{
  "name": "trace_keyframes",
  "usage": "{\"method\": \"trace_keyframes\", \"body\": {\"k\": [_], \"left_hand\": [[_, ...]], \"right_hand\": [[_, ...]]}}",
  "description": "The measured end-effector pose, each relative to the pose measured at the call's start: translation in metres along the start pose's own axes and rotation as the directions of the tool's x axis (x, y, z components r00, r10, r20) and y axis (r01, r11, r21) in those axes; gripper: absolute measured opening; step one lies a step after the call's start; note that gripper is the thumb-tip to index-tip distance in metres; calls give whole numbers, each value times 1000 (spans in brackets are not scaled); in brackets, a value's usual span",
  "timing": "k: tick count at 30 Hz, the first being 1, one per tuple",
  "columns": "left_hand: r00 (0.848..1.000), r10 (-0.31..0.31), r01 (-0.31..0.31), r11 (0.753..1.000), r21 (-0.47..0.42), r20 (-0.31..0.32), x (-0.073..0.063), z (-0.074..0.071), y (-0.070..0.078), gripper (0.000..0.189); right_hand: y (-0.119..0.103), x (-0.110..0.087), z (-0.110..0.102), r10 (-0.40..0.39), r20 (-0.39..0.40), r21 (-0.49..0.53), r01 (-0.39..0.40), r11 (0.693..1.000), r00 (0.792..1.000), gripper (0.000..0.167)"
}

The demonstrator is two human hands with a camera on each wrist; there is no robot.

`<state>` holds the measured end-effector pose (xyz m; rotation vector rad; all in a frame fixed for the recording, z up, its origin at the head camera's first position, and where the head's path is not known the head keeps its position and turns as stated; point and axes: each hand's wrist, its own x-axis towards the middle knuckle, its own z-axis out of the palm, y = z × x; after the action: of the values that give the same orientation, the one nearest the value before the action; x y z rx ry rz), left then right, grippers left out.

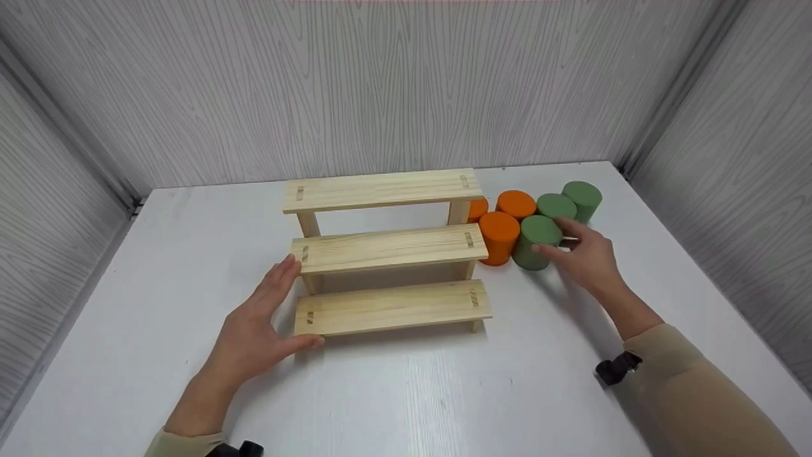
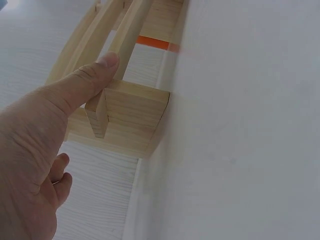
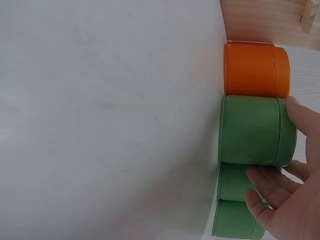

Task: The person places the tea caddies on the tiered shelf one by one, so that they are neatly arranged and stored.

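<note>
A three-tier wooden step shelf [image 1: 390, 247] stands mid-table in the head view. My left hand [image 1: 254, 330] lies against its left end, fingers extended at the middle tier and thumb at the lowest tier's front corner. In the left wrist view the thumb [image 2: 82, 87] rests on a shelf board's edge. My right hand [image 1: 587, 257] pinches a lidded green canister [image 1: 533, 247] near its top, thumb on the near side and fingers behind. That canister stands upright on the table, beside an orange canister [image 1: 499, 238]. The right wrist view shows the green canister [image 3: 252, 130] side-on.
Two more green canisters stand behind the held one, one of them the rear green canister [image 1: 583, 197]. Another orange canister [image 1: 516, 203] stands behind the front orange one, and a third is partly hidden by the shelf. Panelled walls [image 1: 380, 89] border the white table [image 1: 444, 400].
</note>
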<state>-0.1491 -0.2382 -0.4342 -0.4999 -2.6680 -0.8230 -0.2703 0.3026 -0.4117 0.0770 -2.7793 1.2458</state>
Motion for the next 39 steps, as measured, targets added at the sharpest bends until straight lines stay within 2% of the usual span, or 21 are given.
{"method": "trace_keyframes", "body": {"k": [12, 18, 24, 32, 39], "left_hand": [[1000, 22, -22, 999, 31, -16, 0, -1, -2, 128], [999, 32, -33, 999, -2, -34, -1, 0, -2, 128], [1000, 25, -25, 1000, -13, -16, -2, 4, -2, 126], [1000, 15, -15, 1000, 12, -10, -2, 1, -2, 126], [1000, 1, -1, 1000, 10, 3, 0, 0, 0, 126]], "right_hand": [[2, 4, -1, -15, 18, -13, 15, 1000, 1000, 87], [3, 0, 0, -11, 25, -14, 11, 1000, 1000, 87], [7, -1, 2, 7, 28, -20, -6, 1000, 1000, 88], [4, 3, -1, 20, 77, -6, -20, 1000, 997, 91], [4, 1, -6, -3, 103, -29, 6, 1000, 995, 90]]}}
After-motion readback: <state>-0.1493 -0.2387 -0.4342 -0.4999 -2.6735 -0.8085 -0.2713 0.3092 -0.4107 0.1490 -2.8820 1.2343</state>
